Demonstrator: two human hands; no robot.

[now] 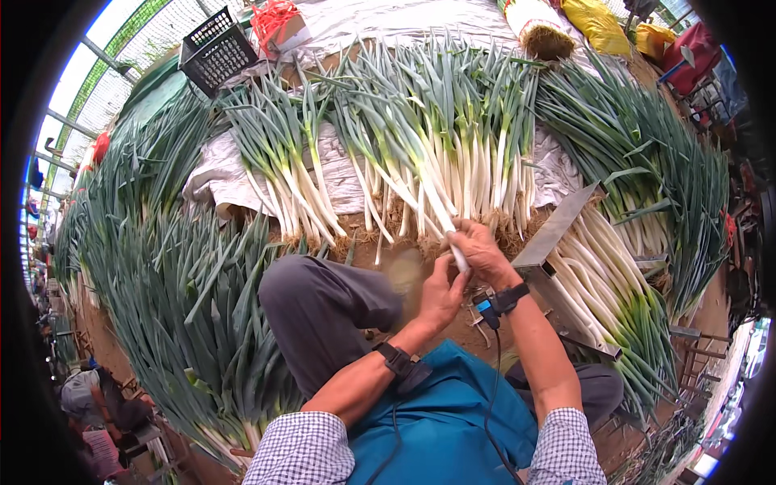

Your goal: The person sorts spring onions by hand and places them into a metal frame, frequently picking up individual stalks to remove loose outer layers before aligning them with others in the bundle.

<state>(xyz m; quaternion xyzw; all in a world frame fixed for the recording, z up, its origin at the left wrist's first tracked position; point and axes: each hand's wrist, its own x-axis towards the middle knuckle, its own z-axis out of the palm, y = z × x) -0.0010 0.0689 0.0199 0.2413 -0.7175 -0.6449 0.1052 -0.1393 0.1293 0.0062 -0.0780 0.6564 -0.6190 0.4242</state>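
A long leek or large green onion slants down toward me, its white root end between my two hands. My right hand wraps its fingers and thumb around the lower white shaft. At the very tip, the thumb and fingers of my left hand pinch the root end. Just past my hands, a row of more leeks lies with white stalks and brown roots toward me and green leaves pointing away. A pale blurred shape sits left of my fingers; I cannot tell what it is.
At right, an angled metal rack holds trimmed-looking white leeks. Dense leek piles stand at left. Farther off are a black plastic crate, red ties on a box, a bound leek bundle and yellow bags.
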